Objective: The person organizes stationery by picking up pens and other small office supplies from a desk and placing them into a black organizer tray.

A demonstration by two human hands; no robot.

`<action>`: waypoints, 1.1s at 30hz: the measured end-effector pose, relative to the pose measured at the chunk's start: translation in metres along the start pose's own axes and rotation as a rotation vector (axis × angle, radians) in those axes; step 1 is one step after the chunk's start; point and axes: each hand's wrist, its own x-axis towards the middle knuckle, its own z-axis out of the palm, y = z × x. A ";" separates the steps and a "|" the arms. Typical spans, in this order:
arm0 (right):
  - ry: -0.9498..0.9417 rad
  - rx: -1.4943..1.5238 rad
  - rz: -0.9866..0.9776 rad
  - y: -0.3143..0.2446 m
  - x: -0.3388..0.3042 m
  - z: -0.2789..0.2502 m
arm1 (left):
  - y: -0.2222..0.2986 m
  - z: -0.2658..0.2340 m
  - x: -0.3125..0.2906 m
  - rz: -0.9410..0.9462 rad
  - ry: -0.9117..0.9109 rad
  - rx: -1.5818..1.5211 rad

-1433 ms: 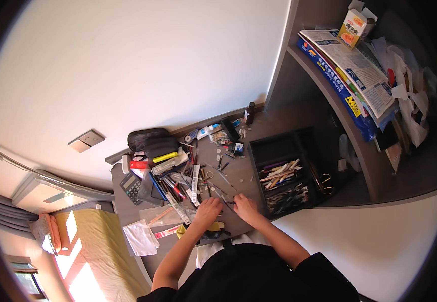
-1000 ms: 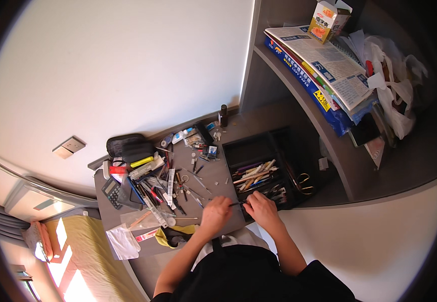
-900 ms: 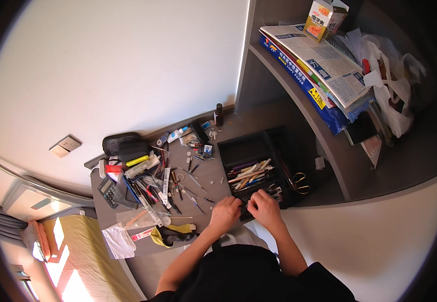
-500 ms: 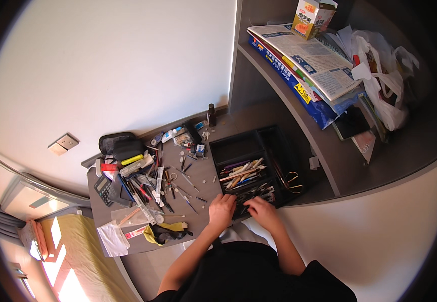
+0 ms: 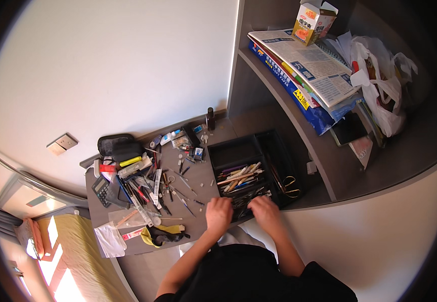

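A black compartment tray (image 5: pixel 234 145) sits on the desk in front of me. Its middle compartment holds a heap of pens and pencils (image 5: pixel 239 177); the near one holds dark, slim pens (image 5: pixel 251 195). My left hand (image 5: pixel 219 214) is at the near left corner of the tray, fingers curled down; whatever they grip is hidden. Over the right end of the near compartment is my right hand (image 5: pixel 266 210), slightly blurred, with its fingers drawn together. Anything in them is too small to make out. Gold-handled scissors (image 5: pixel 291 185) lie in the right-hand compartment.
Left of the tray lie loose pens, a calculator (image 5: pixel 102 190), a black zip case (image 5: pixel 123 147) and a yellow-and-black pouch (image 5: pixel 163 234). A dark bottle (image 5: pixel 210 119) stands by the wall. The shelf (image 5: pixel 324 176) at right carries newspapers (image 5: pixel 306 63), a carton (image 5: pixel 313 22) and a plastic bag (image 5: pixel 379 80).
Both hands have shifted slightly: the left a little to the left, the right a little to the right, so the gap between them is wider. The whole view has tilted slightly.
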 end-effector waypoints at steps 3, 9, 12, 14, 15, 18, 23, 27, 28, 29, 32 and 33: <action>0.029 -0.126 0.104 0.020 0.000 -0.001 | 0.010 0.016 -0.003 0.192 -0.112 0.171; 0.102 -0.200 0.210 0.018 0.010 0.020 | -0.006 0.019 0.008 0.241 -0.398 0.004; 0.075 -0.307 0.272 0.006 0.020 0.025 | -0.015 -0.004 0.006 0.239 -0.219 -0.094; 0.054 -0.369 0.316 -0.006 0.029 0.026 | -0.025 -0.027 0.006 0.190 -0.132 -0.170; 0.043 -0.401 0.333 -0.011 0.034 0.027 | -0.033 -0.038 0.003 0.136 -0.112 -0.178; -0.073 -0.016 0.118 -0.012 0.040 0.030 | -0.069 -0.064 -0.015 -0.043 -0.052 -0.175; -0.225 -0.384 0.165 0.010 0.019 0.050 | -0.130 -0.080 -0.052 -0.317 -0.014 0.020; -0.115 -0.499 0.257 0.006 0.025 0.057 | -0.151 -0.077 -0.063 -0.218 -0.149 0.139; -0.110 -0.381 0.267 -0.009 0.038 0.054 | -0.152 -0.075 -0.061 -0.170 -0.185 0.153; -0.104 -0.263 0.278 -0.024 0.053 0.053 | -0.153 -0.071 -0.057 -0.141 -0.173 0.193; -0.158 0.183 0.083 -0.061 0.079 0.077 | -0.161 -0.059 -0.041 -0.029 -0.168 0.316; -0.187 0.131 0.014 -0.073 0.084 0.089 | -0.164 -0.058 -0.035 -0.008 -0.220 0.359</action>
